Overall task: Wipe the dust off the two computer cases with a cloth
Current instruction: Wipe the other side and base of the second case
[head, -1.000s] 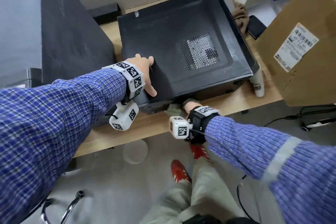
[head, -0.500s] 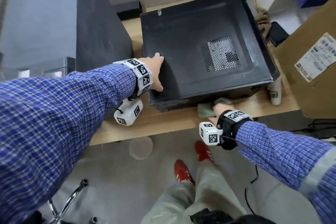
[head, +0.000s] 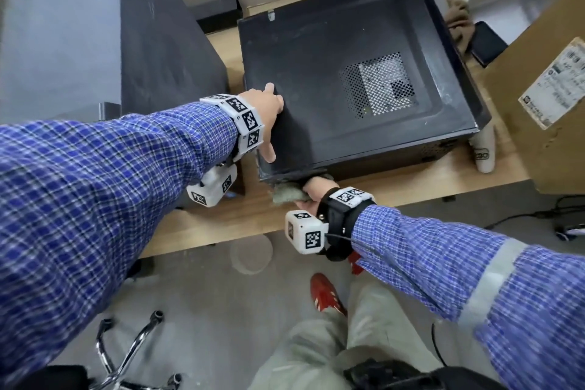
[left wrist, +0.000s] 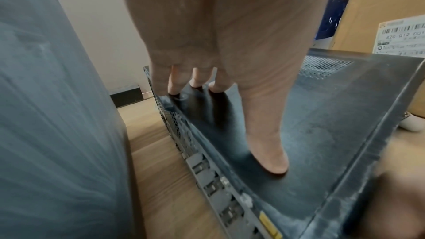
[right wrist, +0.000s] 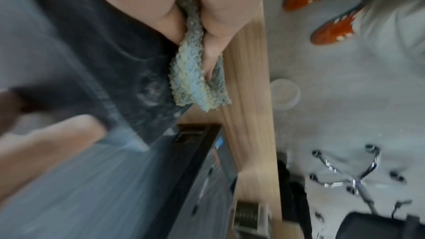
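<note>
A: Where's your cloth [head: 288,194] right now?

B: Low in the middle of the head view, bunched in your right hand [head: 313,191], fingers curled round it and pressing it against the front face of the flat computer case [head: 357,89], just above the desk [head: 221,225].

A: And your left hand [head: 267,119]?

B: Spread flat on the top panel near its left edge, fingers straight, steadying it. It grips nothing.

A: What could go wrong?

B: Push sideways too hard and I'd expect the case to slide toward the white bottle [head: 482,152] at its lower right corner and tip it. The second case [head: 158,57], upright at upper left, looks dusty and untouched; don't forget it. A loose cloth corner may drag dust onto the desk.
</note>
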The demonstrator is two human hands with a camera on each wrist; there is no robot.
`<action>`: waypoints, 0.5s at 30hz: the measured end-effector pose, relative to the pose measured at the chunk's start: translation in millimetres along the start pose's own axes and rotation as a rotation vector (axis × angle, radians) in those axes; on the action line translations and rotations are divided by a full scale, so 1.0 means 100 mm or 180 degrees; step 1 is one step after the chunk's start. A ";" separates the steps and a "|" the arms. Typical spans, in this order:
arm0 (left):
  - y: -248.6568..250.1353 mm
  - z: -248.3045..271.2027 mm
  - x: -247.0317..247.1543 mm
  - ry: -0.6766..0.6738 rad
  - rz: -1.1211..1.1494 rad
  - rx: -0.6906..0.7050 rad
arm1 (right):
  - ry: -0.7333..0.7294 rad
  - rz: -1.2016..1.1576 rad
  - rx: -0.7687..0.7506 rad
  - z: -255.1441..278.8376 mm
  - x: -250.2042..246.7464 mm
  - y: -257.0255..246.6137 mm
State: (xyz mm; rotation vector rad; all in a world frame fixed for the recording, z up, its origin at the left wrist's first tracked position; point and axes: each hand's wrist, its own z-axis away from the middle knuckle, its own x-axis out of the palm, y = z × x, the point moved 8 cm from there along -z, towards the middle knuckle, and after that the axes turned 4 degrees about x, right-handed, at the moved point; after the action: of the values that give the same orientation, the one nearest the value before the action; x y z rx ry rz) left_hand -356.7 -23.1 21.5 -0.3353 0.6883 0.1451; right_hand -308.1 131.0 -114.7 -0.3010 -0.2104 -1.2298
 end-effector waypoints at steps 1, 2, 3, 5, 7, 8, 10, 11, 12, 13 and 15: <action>-0.01 0.01 0.01 0.0021 0.0016 0.0008 | -0.0058 -0.0471 0.0064 0.07 0.03 -0.02; -0.02 0.01 0.02 0.0051 0.0028 0.0019 | -0.0067 -0.0644 0.0129 0.11 -0.02 -0.03; -0.03 0.02 0.03 0.0084 0.0036 0.0027 | -0.0134 -0.0722 0.0118 0.14 -0.04 -0.07; -0.03 0.03 0.04 0.0105 0.0057 0.0049 | -0.0273 -0.0781 0.0115 0.29 -0.08 -0.11; -0.02 0.04 0.04 0.0088 0.0098 0.0067 | -0.0346 -0.0717 0.0078 0.41 -0.13 -0.18; -0.02 0.05 0.04 0.0083 0.0122 0.0077 | -0.0353 -0.0744 0.0022 0.50 -0.19 -0.23; -0.02 0.05 0.03 0.0096 0.0159 0.0102 | -0.0441 -0.0946 0.0078 0.63 -0.24 -0.28; -0.03 0.04 0.03 0.0108 0.0158 0.0122 | -0.0522 -0.1059 0.0157 0.69 -0.24 -0.28; -0.04 0.03 0.04 0.0129 0.0145 0.0147 | -0.0554 -0.1154 0.0231 0.74 -0.25 -0.28; -0.05 0.03 0.05 0.0144 0.0122 0.0165 | -0.0531 -0.1198 0.0241 0.76 -0.27 -0.30; -0.06 0.02 0.04 0.0156 0.0073 0.0174 | -0.0467 -0.1100 0.0247 0.82 -0.25 -0.34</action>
State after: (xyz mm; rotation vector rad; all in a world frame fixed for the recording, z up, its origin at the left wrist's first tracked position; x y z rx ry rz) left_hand -350.4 -27.8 21.9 -0.2792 0.7436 0.1400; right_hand -347.7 171.0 -42.2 -0.2954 -0.4499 -1.5378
